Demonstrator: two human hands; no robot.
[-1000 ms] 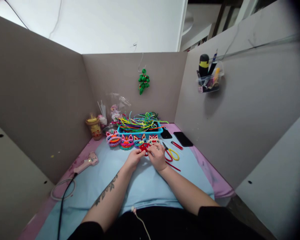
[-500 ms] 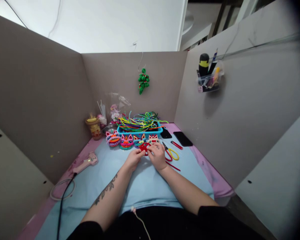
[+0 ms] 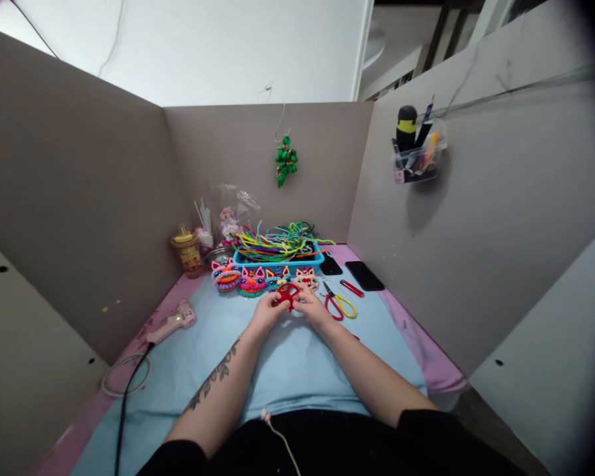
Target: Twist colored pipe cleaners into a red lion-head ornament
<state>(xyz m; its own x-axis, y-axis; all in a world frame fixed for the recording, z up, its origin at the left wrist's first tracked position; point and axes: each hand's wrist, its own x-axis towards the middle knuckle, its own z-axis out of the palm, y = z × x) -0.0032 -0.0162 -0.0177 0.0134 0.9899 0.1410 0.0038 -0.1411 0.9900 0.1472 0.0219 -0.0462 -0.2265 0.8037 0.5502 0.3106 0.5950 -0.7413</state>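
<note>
Between my two hands is a red pipe-cleaner shape (image 3: 288, 295), roundish with gaps in it, held a little above the blue cloth. My left hand (image 3: 268, 313) pinches its left side, and my right hand (image 3: 311, 308) grips its right side with closed fingers. Just beyond stand several finished pipe-cleaner animal heads: a pink and orange one (image 3: 225, 276), a pink one with a teal base (image 3: 252, 282), a teal one (image 3: 276, 277) and a white and red one (image 3: 306, 277), partly hidden by my right hand. Scissors (image 3: 338, 303) with red and yellow handles lie open right of that hand.
A blue basket (image 3: 279, 266) heaped with coloured pipe cleaners (image 3: 272, 244) stands behind the heads. To the right lie a red-handled tool (image 3: 352, 288) and a black phone (image 3: 364, 276). On the left are a pink glue gun (image 3: 173, 324), its black cord (image 3: 125, 403) and a lidded cup (image 3: 188, 254).
The red shape has turned to face me more, showing its gaps. My right hand has shifted lower along its right side, and its forearm now covers most of a red strip on the cloth.
</note>
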